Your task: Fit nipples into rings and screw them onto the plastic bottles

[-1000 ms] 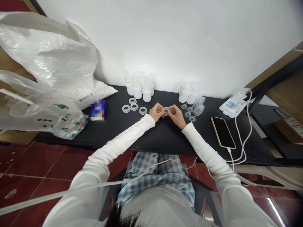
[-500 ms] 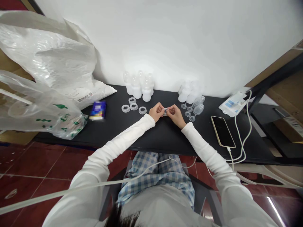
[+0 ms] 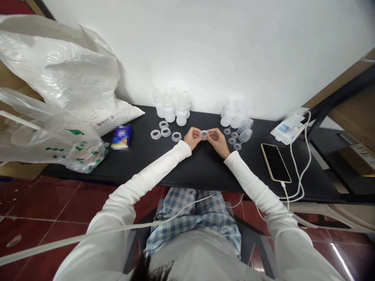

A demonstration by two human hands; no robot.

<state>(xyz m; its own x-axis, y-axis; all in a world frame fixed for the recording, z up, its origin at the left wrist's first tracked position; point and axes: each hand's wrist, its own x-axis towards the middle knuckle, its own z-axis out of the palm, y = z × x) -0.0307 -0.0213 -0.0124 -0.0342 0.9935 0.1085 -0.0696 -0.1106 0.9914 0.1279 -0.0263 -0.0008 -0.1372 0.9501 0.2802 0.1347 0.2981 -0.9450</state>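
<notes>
Head view, wall: smooth white wall (image 3: pixel 205 47) across the back.
Floor: glossy dark-red square tiles (image 3: pixel 67 199) underfoot.
Table: long matte-black table (image 3: pixel 140 164) before the seated person.
Bag: bulky, crinkled white plastic bag (image 3: pixel 79 78), off to the left.
Bottles: white plastic bottles (image 3: pixel 169 114) clustered near the wall.
Hands: left hand (image 3: pixel 191 138) and right hand (image 3: pixel 216 141) close together, pinching a translucent round plastic ring (image 3: pixel 204 137).
Ring: between both hands' fingertips, over the tabletop.

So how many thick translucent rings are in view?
5: the held ring between the left hand and right hand; on the table left of them, the leftmost ring, the rear ring, the middle ring and the rightmost ring. Hands may hide more.
</notes>
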